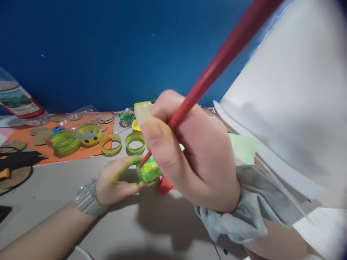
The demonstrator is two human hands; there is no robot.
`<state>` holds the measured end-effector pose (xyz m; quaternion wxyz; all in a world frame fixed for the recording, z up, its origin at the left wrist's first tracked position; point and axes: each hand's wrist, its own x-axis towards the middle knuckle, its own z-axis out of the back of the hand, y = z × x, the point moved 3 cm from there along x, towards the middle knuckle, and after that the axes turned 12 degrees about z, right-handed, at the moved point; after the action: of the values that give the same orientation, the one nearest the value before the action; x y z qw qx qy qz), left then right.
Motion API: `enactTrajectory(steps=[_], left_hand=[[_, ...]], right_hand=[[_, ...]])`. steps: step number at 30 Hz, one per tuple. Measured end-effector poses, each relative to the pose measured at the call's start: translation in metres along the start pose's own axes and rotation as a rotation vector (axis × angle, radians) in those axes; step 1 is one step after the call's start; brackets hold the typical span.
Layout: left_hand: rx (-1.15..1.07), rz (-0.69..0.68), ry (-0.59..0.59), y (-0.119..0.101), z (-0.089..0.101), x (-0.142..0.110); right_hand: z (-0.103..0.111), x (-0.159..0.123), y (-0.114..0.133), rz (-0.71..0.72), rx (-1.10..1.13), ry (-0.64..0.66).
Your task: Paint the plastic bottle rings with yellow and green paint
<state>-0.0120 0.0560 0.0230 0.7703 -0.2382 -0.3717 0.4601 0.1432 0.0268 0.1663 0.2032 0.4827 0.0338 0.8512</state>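
My right hand [189, 151] fills the middle of the view, its fingers closed round a long red paintbrush [222, 57] whose tip touches a small green-yellow painted piece [148, 170]. My left hand [119, 180], with a silver watch [86, 198] on the wrist and paint smears on the fingers, pinches that piece from the left just above the grey table [54, 187]. A grey scrunchie [244, 209] sits round my right wrist.
Several green-yellow painted rings [110, 143] lie on and beside an orange sheet [86, 151] with brown cardboard discs [105, 117]. A black glue gun [18, 159] lies at left, a plastic bottle [18, 103] behind it. Small paint pots [127, 118] stand at the blue wall. White paper [292, 108] rises at right.
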Motion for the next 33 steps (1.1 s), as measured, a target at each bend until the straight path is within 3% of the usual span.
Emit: enactTrajectory(steps=[4,7,13,18,20,26,30,33], left_hand=[[-0.011,-0.042,0.001,0.0,0.001,0.0],[-0.001,-0.068,-0.02,0.0,0.0,-0.001],[0.02,-0.166,-0.089,-0.003,0.003,-0.004],[0.054,-0.169,-0.141,0.002,0.002,-0.006],[0.07,-0.161,-0.154,0.002,0.001,-0.007],[0.096,-0.236,-0.166,-0.016,0.005,-0.002],[0.088,-0.153,-0.085,-0.026,0.007,0.001],[0.036,-0.061,-0.097,-0.029,0.008,0.002]], right_hand=[[-0.005,-0.001,0.002,-0.055,-0.106,0.083],[-0.006,-0.002,0.003,-0.117,-0.184,0.073],[-0.002,-0.003,0.005,-0.103,-0.327,0.062],[0.007,-0.001,0.004,0.149,-0.295,-0.004],[0.011,-0.001,0.004,0.182,-0.328,-0.035],[0.003,-0.001,0.008,0.068,-0.313,0.035],[-0.005,0.0,0.011,-0.052,-0.311,0.065],[-0.006,0.001,0.011,-0.084,-0.297,0.093]])
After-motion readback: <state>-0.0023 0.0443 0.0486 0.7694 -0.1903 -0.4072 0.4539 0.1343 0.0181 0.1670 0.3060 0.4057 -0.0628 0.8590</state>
